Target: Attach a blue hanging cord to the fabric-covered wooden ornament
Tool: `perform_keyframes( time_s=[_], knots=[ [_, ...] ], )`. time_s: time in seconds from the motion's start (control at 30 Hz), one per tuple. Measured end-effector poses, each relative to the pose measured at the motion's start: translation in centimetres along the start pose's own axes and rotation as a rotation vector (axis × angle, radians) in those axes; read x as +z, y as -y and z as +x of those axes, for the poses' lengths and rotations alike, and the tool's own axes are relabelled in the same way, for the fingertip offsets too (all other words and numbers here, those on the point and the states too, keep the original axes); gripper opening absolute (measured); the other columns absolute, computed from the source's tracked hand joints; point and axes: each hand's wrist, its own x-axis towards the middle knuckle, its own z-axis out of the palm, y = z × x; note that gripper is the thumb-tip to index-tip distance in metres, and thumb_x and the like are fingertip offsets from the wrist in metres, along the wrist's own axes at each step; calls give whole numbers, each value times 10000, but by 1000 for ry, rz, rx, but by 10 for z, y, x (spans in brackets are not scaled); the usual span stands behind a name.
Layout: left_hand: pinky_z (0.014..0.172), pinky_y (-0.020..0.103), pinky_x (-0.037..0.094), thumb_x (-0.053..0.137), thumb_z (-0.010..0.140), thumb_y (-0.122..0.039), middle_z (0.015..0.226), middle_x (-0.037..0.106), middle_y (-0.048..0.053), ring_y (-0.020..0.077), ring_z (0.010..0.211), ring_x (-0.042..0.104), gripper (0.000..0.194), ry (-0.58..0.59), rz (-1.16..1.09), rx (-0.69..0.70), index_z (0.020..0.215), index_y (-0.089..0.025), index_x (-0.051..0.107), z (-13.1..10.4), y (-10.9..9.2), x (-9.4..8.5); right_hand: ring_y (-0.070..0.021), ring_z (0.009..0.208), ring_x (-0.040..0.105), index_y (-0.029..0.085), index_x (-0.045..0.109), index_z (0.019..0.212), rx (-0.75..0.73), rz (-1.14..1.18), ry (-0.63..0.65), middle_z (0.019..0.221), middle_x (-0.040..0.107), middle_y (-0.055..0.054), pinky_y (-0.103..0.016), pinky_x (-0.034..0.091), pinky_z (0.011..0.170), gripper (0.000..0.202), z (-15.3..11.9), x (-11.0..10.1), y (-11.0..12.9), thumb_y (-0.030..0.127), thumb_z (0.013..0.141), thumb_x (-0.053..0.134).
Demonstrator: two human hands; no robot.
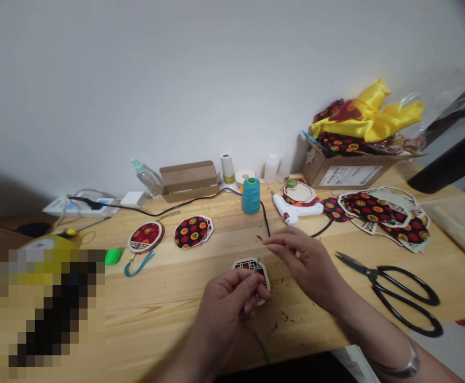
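Note:
My left hand [236, 292] is closed in front of me, thumb and forefinger pinched on a blue-grey cord [258, 264]. Behind those fingers is a small ornament [240, 264] with a pale wooden lattice frame over dark patterned fabric, partly covered by the hand. More grey cord [261, 343] trails below toward the table edge. To the right, my right hand [298, 258] is raised with its fingertips pinched together. A tiny red piece [260, 238] shows at those fingertips; whether it is gripped, I cannot tell. A metal bracelet circles the right wrist.
Black-handled scissors [375, 276] lie at right. Behind are a white glue gun [296, 209], a teal thread cone [251, 196] and patterned ornaments [194, 232]. A cardboard box [346, 171] of fabric stands back right. A black cable [168, 213] crosses the table. Part of the left is pixelated.

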Motion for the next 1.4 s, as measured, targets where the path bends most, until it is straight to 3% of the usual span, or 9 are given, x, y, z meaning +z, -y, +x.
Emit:
perform_keyframes(
  time_s=[0.07, 0.2, 0.33, 0.63, 0.83, 1.1, 1.23, 1.4],
  knots=[
    [423, 158, 208, 652, 734, -213, 589, 630, 32, 16, 419, 335, 135, -43, -64, 22, 661, -101, 661, 1, -1, -3, -190, 822, 517, 175, 674, 788, -49, -206, 36, 806, 606, -55, -335, 419, 742, 146, 0, -4, -6, 148, 819, 533],
    [413, 145, 223, 665, 727, -224, 639, 640, 38, 11, 429, 346, 132, -111, -132, 51, 692, -96, 666, 3, -2, -6, -197, 826, 507, 185, 676, 762, -30, -403, 265, 776, 602, -49, -323, 423, 730, 159, -7, -2, -11, 75, 769, 562],
    [391, 137, 217, 662, 731, -213, 680, 640, 48, 15, 448, 370, 126, -121, -150, 83, 710, -90, 670, 2, -4, -5, -208, 835, 512, 193, 670, 723, -23, -490, 299, 754, 597, -52, -320, 426, 709, 151, -14, 7, -9, 90, 765, 567],
    [432, 164, 347, 668, 727, -209, 665, 654, 61, 79, 541, 521, 120, -116, -180, 105, 699, -94, 685, 1, 0, -6, -180, 760, 524, 184, 630, 647, 0, -404, 228, 692, 597, -25, -286, 397, 644, 158, -13, 11, -15, 89, 752, 562],
    [478, 188, 380, 653, 745, -227, 675, 687, 69, 111, 589, 583, 134, -82, -135, 58, 719, -106, 702, 0, 4, -5, -163, 709, 512, 176, 605, 647, 49, -227, 102, 687, 556, -14, -295, 388, 646, 122, -9, 2, 0, 127, 755, 577],
    [487, 206, 343, 671, 724, -272, 674, 688, 94, 133, 604, 585, 182, -33, -81, -37, 733, -97, 720, -1, 1, 1, -167, 702, 481, 182, 578, 665, -103, -175, -89, 661, 535, -18, -305, 373, 640, 140, -15, 2, 22, 118, 785, 544],
    [535, 215, 364, 641, 753, -264, 677, 674, 67, 123, 618, 557, 174, 11, -98, 16, 727, -112, 721, -1, 1, 3, -175, 693, 454, 175, 571, 668, -249, -273, -69, 668, 547, -39, -320, 360, 635, 182, -26, 10, 26, 113, 819, 492],
    [724, 286, 428, 658, 736, -262, 763, 689, 75, 178, 752, 596, 156, -15, -179, 22, 746, -122, 726, 1, 1, 4, -165, 648, 421, 161, 563, 649, -342, -337, -42, 662, 549, -51, -306, 330, 577, 218, -37, 19, 28, 91, 827, 459]
  ],
)
